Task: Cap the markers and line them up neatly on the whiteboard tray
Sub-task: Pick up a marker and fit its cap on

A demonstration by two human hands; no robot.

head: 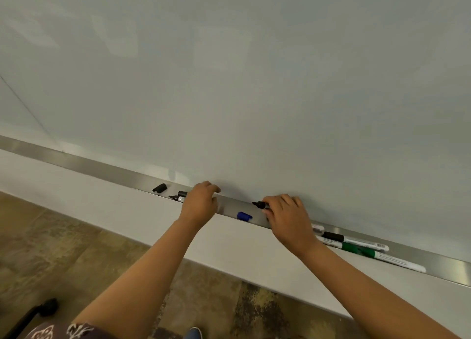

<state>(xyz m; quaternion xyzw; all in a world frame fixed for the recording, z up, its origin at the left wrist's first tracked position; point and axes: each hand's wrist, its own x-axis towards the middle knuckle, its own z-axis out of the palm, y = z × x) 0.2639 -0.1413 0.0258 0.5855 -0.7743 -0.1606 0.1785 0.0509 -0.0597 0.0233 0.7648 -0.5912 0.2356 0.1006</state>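
A long metal tray (84, 163) runs below the whiteboard (254, 84). My right hand (288, 215) grips an uncapped black marker (261, 204) just over the tray, tip pointing left. My left hand (200, 202) hovers with curled fingers over the tray, covering the body of another uncapped black marker (178, 197); whether it holds that marker cannot be told. A loose black cap (160, 187) lies at the left. A blue cap (244, 216) lies between my hands. To the right lie a capped black marker (356, 240) and a capped green marker (377, 256).
A white wall strip (127, 224) sits under the tray, with mottled brown floor (51, 249) below it. A black chair base (38, 310) is at the bottom left. A blue shoe tip (193, 333) shows at the bottom edge.
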